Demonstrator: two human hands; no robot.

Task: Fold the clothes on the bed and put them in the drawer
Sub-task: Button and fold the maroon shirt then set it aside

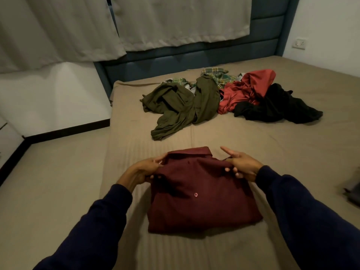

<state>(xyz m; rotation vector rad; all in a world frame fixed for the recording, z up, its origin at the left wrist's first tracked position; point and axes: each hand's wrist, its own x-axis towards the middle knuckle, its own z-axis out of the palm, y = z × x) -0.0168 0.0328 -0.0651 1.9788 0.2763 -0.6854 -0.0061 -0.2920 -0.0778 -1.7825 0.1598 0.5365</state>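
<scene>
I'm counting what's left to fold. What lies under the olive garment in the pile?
A green plaid garment shows from under the olive garment's far edge, with bits of pale cloth. How far these reach beneath it, or whether more lies there, is hidden.

We have a single view, taken from a wide-angle camera on the person's head, looking forward and down across the tan-sheeted bed point(253, 152) toward its blue padded headboard point(194, 55). It sits close over the near edge of the bed, so both dark-sleeved forearms reach in from the bottom corners of the frame. The far edge and the right far corner of the bed lie well away. The wide lens bends the pale curtains point(58, 32) at top left.
</scene>
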